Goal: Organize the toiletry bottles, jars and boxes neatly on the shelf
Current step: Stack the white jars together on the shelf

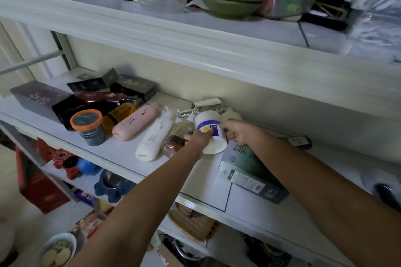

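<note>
Room: lying open on the shelf (121, 154) in front of the white jar (209, 124), right up to the front edge. Counting left of the jar: three lying down, namely white bottle (155, 136), pink bottle (135, 122) and amber bottle (121, 114); one small clear bottle (175, 140); one orange-lidded jar (89, 125), standing capped. Lying flat just right of the jar: one grey-green box (245, 171). Grasping the tilted jar with the left hand (198, 137) fingers; curling the right hand (238, 133) fingers against its other side, grip there being impossible to tell.

Left hand (198, 137) and right hand (238, 132) on white jar (207, 121)
</note>
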